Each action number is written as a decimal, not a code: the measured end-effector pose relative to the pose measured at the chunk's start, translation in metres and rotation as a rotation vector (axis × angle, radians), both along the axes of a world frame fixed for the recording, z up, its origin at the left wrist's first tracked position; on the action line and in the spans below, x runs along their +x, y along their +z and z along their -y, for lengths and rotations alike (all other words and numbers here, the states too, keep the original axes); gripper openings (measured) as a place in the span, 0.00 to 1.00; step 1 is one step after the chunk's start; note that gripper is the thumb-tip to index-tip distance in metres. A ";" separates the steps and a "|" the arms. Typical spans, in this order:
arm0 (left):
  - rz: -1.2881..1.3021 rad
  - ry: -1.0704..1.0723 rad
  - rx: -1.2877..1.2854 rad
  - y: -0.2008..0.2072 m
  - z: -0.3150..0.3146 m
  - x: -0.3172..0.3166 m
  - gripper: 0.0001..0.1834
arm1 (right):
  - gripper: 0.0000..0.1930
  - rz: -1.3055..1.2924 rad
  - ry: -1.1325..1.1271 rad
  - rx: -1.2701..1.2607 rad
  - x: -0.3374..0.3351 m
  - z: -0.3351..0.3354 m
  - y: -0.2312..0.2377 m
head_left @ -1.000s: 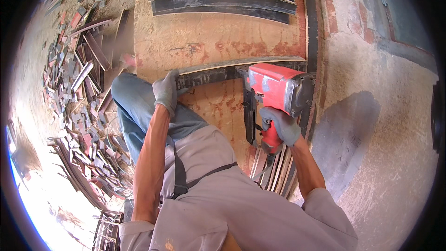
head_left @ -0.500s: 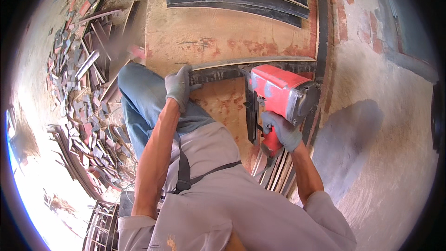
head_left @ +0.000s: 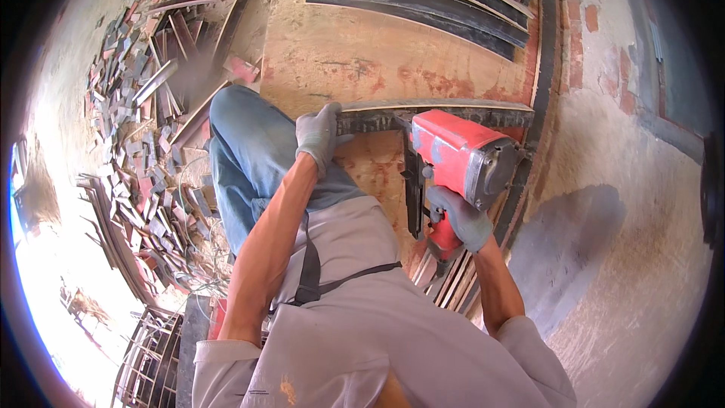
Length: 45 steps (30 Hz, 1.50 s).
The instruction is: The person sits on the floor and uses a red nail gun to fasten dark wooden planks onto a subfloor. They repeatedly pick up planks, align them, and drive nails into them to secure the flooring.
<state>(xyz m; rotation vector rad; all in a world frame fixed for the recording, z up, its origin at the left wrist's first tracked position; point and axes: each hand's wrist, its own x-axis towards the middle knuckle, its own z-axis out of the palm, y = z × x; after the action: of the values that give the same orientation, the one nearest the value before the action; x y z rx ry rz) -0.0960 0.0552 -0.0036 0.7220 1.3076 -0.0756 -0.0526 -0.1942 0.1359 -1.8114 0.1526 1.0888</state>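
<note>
My right hand (head_left: 461, 217), in a grey glove, is wrapped round the handle of a red nail gun (head_left: 453, 153). The tool's black nose meets the dark face of a narrow wooden strip (head_left: 370, 120) that lies across a tan plywood panel (head_left: 362, 53). Also gloved, my left hand (head_left: 318, 134) clasps the strip's left end beside my knee, its thumb along the near side. The nail gun's body hides the near right part of the strip. A dark edge strip (head_left: 545, 83) runs along the panel's right side.
Several dark boards (head_left: 415, 11) lie on the panel's far part. Wood offcuts (head_left: 143, 151) are heaped on the floor at left. Thin strips (head_left: 451, 285) lie beside my right forearm. A patchy plaster surface (head_left: 581, 143) with exposed brick stretches along the right.
The view has shifted, so the panel and offcuts appear farther right. Along the strip, the nail gun's nose is slightly closer to my left hand. Both hands keep their holds.
</note>
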 end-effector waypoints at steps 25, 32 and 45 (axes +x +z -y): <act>0.190 -0.110 0.364 -0.018 -0.055 -0.017 0.18 | 0.27 0.519 0.365 -0.034 -0.056 0.018 -0.046; 0.447 0.035 0.485 0.042 -0.236 -0.086 0.21 | 0.42 0.445 0.363 -0.522 -0.074 0.002 -0.079; 0.173 0.142 1.113 -0.040 -0.299 -0.205 0.27 | 0.35 1.120 -0.029 -0.335 0.255 0.015 -0.127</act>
<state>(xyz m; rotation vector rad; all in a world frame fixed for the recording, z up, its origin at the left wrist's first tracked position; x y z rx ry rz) -0.3013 0.3540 -0.0439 1.5166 1.1657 0.8730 0.2022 -0.2092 0.0091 -2.4466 -0.3275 -0.0976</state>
